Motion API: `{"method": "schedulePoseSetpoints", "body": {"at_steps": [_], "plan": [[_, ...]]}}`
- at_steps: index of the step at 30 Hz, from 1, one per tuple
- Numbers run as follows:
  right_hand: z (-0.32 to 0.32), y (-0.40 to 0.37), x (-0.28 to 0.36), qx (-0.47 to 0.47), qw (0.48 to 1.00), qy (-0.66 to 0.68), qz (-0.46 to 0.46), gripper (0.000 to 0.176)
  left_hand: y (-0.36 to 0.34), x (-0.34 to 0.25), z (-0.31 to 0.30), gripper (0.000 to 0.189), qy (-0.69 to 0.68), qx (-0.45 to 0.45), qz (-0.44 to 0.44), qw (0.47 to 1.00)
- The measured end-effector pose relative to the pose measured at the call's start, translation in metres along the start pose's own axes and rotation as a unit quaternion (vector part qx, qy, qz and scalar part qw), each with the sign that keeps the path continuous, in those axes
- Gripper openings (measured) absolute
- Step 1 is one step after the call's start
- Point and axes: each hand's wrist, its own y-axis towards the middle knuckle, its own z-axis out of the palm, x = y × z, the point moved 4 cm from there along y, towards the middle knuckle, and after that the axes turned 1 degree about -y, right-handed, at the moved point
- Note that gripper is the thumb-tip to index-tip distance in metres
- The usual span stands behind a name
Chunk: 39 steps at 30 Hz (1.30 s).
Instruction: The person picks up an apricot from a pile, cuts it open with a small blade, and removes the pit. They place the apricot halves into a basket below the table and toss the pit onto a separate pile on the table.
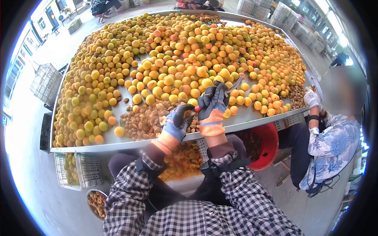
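My right hand (pixel 214 107), in a dark-palmed blue and orange glove, is closed around a hand tool with a curved metal piece (pixel 237 83) jutting out at the upper right. A small red part (pixel 197 109) shows on the side facing my other hand. Close beside it, my left hand (pixel 178 125), gloved alike, has its fingers curled together; what they hold is hidden. Both hands are over the near edge of a metal table (pixel 240 125) heaped with whole apricots (pixel 169 80). A pile of brown pits (pixel 143 120) lies left of my left hand.
Below the table edge, a crate (pixel 201 147) holds orange fruit pieces (pixel 181 163). A red basin (pixel 271 145) stands to its right. At left are a white crate (pixel 88 171) and a bucket (pixel 97 202). A co-worker (pixel 332 133) sits at right, a gloved hand by the table.
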Motion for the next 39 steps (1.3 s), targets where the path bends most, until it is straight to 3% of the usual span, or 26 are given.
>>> {"method": "schedulePoseSetpoints", "body": {"at_steps": [7, 12, 16, 17, 18, 19, 20, 22, 23, 24, 26, 27, 28, 31, 33, 35, 36, 37, 39], "plan": [[-0.038, 0.014, -0.031, -0.077, 0.972, 0.16, 0.155, 0.021, 0.004, -0.009, -0.002, 0.04, 0.024, -0.004, 0.041, 0.999], [-0.04, 0.009, -0.039, -0.092, 0.949, 0.226, 0.198, 0.022, 0.006, -0.005, -0.003, 0.029, 0.059, 0.046, -0.046, 0.996], [-0.035, 0.015, -0.038, -0.088, 0.966, 0.194, 0.144, 0.025, 0.002, 0.03, 0.004, 0.028, 0.012, 0.006, -0.042, 0.999], [-0.028, 0.013, -0.033, -0.089, 0.966, 0.195, 0.145, 0.025, 0.003, 0.038, 0.002, 0.026, -0.092, -0.016, -0.117, 0.989], [-0.016, 0.011, -0.018, -0.062, 0.991, 0.094, 0.079, 0.021, 0.004, 0.047, 0.002, 0.024, -0.195, -0.038, -0.19, 0.961], [-0.007, 0.009, -0.008, -0.034, 0.999, -0.007, 0.012, 0.018, 0.006, 0.07, 0.003, 0.028, -0.193, -0.063, -0.11, 0.973], [-0.007, 0.011, -0.01, -0.035, 0.999, -0.004, 0.014, 0.018, 0.008, 0.052, -0.013, 0.04, 0.101, -0.032, 0.105, 0.989], [0.002, 0.016, -0.006, 0.062, 0.97, -0.229, -0.06, 0.012, 0.008, 0.05, -0.023, 0.084, 0.182, -0.019, 0.185, 0.965], [0.003, 0.011, -0.01, 0.087, 0.962, -0.257, -0.024, 0.011, 0.01, 0.05, -0.026, 0.059, 0.122, -0.073, 0.168, 0.975], [0.006, 0.007, -0.016, 0.11, 0.948, -0.29, -0.077, 0.012, 0.011, 0.05, -0.027, 0.059, 0.123, -0.073, 0.169, 0.975], [0.01, -0.005, -0.024, 0.196, 0.939, -0.284, -0.012, 0.017, 0.012, 0.049, -0.032, 0.059, 0.133, -0.086, 0.18, 0.971], [0.006, -0.008, -0.032, 0.245, 0.909, -0.336, 0.035, 0.023, 0.013, 0.049, -0.032, 0.061, 0.151, -0.087, 0.188, 0.967], [0.003, -0.011, -0.033, 0.245, 0.909, -0.336, 0.035, 0.023, 0.012, 0.049, -0.033, 0.061, 0.151, -0.088, 0.188, 0.967], [0.002, -0.021, -0.035, 0.291, 0.851, -0.435, 0.047, 0.028, 0.012, 0.042, -0.032, 0.055, 0.149, -0.053, 0.131, 0.979], [-0.003, -0.021, -0.039, 0.283, 0.86, -0.423, 0.029, 0.028, 0.01, 0.045, -0.033, 0.046, -0.001, -0.039, -0.007, 0.999], [-0.002, -0.021, -0.037, 0.28, 0.852, -0.44, -0.034, 0.024, 0.007, 0.053, -0.027, 0.042, -0.013, -0.041, 0.015, 0.999], [-0.003, -0.022, -0.038, 0.258, 0.88, -0.398, 0.006, 0.019, 0.008, 0.055, -0.024, 0.038, -0.023, -0.045, 0.035, 0.998], [-0.004, -0.023, -0.035, 0.238, 0.871, -0.429, -0.003, 0.018, 0.007, 0.043, -0.024, 0.042, 0.155, -0.092, 0.223, 0.958], [-0.005, -0.024, -0.036, 0.21, 0.866, -0.454, -0.008, 0.017, 0.007, 0.033, -0.024, 0.051, 0.169, -0.066, 0.172, 0.968]]}}
